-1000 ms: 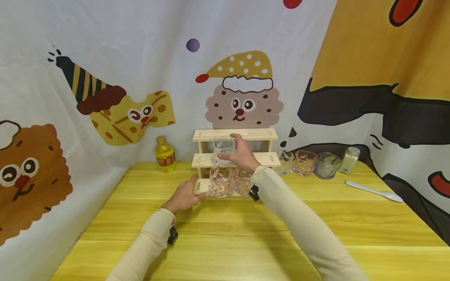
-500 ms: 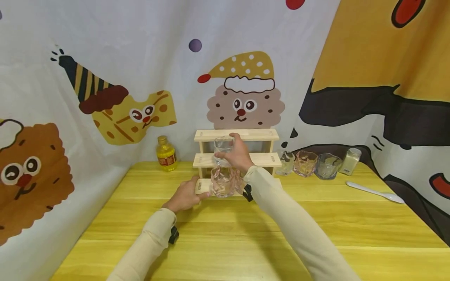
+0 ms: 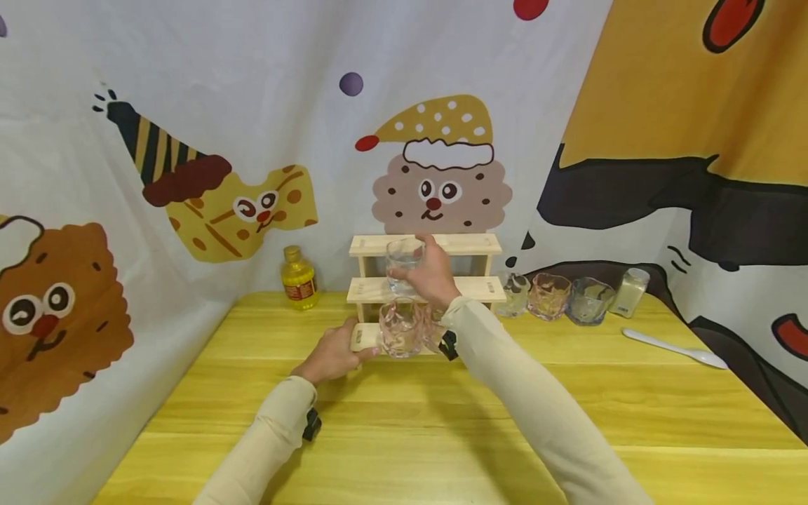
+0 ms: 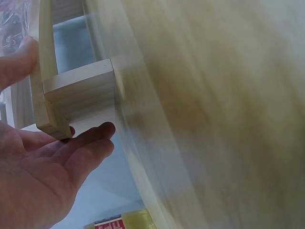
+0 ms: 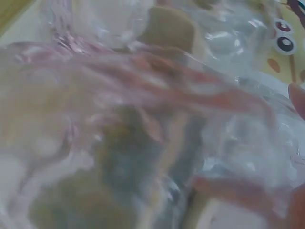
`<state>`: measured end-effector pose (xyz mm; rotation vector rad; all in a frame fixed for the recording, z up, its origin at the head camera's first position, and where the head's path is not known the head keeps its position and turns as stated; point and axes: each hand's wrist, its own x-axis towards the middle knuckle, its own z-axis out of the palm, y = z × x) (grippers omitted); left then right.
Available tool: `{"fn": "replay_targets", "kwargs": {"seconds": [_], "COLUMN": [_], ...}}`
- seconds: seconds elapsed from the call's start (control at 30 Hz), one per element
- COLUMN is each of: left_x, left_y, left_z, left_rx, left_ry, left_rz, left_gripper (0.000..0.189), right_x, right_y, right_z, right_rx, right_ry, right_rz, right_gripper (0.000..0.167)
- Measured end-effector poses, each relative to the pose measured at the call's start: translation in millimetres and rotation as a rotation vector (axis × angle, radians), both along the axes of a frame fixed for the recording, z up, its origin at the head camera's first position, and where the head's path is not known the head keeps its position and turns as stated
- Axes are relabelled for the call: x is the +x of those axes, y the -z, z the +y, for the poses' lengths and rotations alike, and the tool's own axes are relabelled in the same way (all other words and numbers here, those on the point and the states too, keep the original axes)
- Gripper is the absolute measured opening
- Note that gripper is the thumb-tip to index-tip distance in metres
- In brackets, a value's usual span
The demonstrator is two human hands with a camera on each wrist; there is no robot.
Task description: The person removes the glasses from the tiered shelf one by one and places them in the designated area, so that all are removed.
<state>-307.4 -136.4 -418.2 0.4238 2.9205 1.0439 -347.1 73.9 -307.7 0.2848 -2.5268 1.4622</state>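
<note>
Cloth [image 3: 252,105] hangs behind the tabletop [image 3: 379,435], and the rack [image 3: 369,290], with 3 stepped shelves, stands near it. The step in hand, I judge, is setting or steadying 1 glass on that rack. The left grip [image 3: 331,352] is clamped on the left end of the bottom shelf, thumb on top and fingers beneath, as if to brace it. The right grip [image 3: 435,271] is clamped round the clear glass [image 3: 402,258], upright at the middle shelf, left of its centre. The right wrist view is blurred, so I cannot tell whether the base rests on the wood or hangs just above. The next move seems to call for a level base, well back from the shelf's front edge, before letting go.

The tabletop in front of the rack leaves wide room to withdraw. To the right, a row of 3 glasses [image 3: 549,296] limits any sideways swing; to the left, the bottle [image 3: 299,280] stands apart. Tightest are the 2 pink glasses [image 3: 399,330] on the bottom shelf, below the clear glass and near the front edge. The spoon [image 3: 675,347] lies well apart, far right.
</note>
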Motion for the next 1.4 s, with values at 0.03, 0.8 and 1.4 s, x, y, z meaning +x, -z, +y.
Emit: {"fn": "replay_targets", "kwargs": {"seconds": [0.03,0.8,1.4], "left_x": [0.2,2.5,0.4], "left_y": [-0.1,-0.5,-2.0], "left_z": [-0.2,-1.6,-1.2], "left_rx": [-0.002,-0.013,-0.016], "left_ry": [0.001,0.003,0.013], "left_rz": [0.003,0.012,-0.008], "left_gripper": [0.068,0.069,0.074], "right_x": [1.8,41.7,76.1], "right_y": [-2.4,-13.3,5.8], "right_z": [1,58,135], "right_rx": [0.0,0.02,0.092], "right_ry": [-0.003,-0.065,-0.106], "right_rz": [0.008,-0.032,-0.004], "right_gripper": [0.094,0.094,0.087]}}
